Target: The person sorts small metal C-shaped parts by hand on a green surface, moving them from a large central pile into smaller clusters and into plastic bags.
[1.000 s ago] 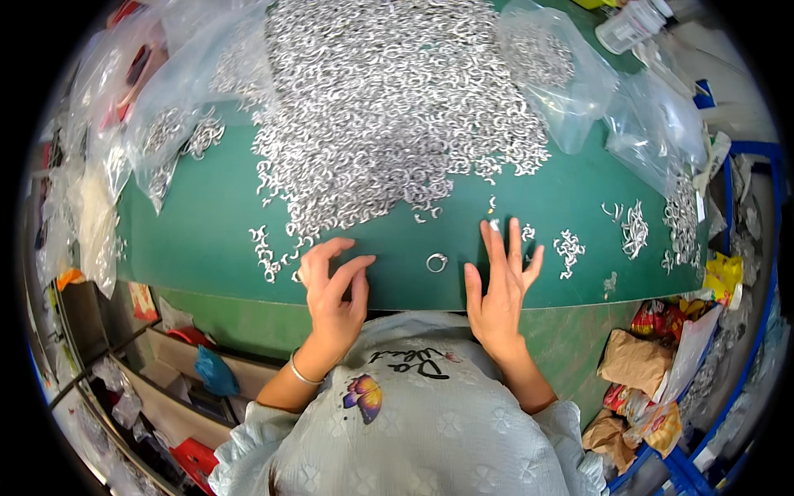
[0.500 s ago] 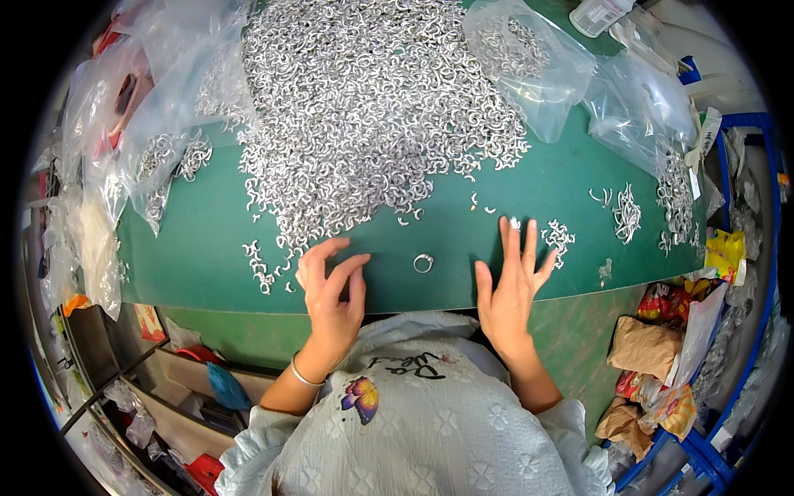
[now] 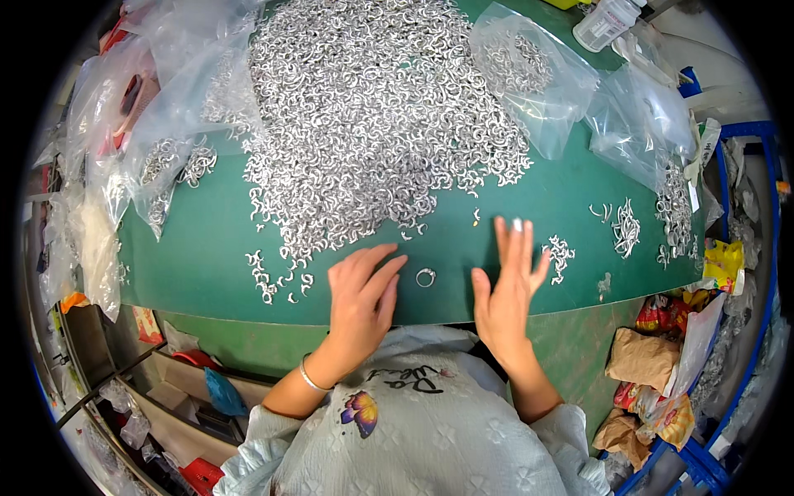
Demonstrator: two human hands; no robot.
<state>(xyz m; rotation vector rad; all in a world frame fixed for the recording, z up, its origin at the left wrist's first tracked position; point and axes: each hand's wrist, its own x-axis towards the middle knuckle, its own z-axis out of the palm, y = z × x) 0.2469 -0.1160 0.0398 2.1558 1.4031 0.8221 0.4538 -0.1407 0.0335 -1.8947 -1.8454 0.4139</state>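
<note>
A single silver ring point(image 3: 425, 278) lies on the green tabletop between my two hands. My left hand point(image 3: 360, 298) is just left of it, fingers stretched to the right and slightly bent, with nothing seen in them. On the other side, my right hand point(image 3: 506, 299) rests low over the table with its fingers spread and pointing away from me. Its fingertips are beside a small cluster of silver pieces point(image 3: 559, 258). Beyond both hands spreads a large heap of small curved silver pieces point(image 3: 364, 124).
Clear plastic bags point(image 3: 571, 87) flank the heap, some holding silver pieces. Further right lie a bunch of longer curved pieces point(image 3: 626, 227) and a white bottle point(image 3: 608, 23). A few loose pieces point(image 3: 263, 281) sit at left. Blue shelving point(image 3: 773, 215) with packages stands at right.
My left hand has moved right, closer to the ring, uncovering loose pieces behind it. My right hand stays almost in place. A small curved piece near its fingertips no longer shows.
</note>
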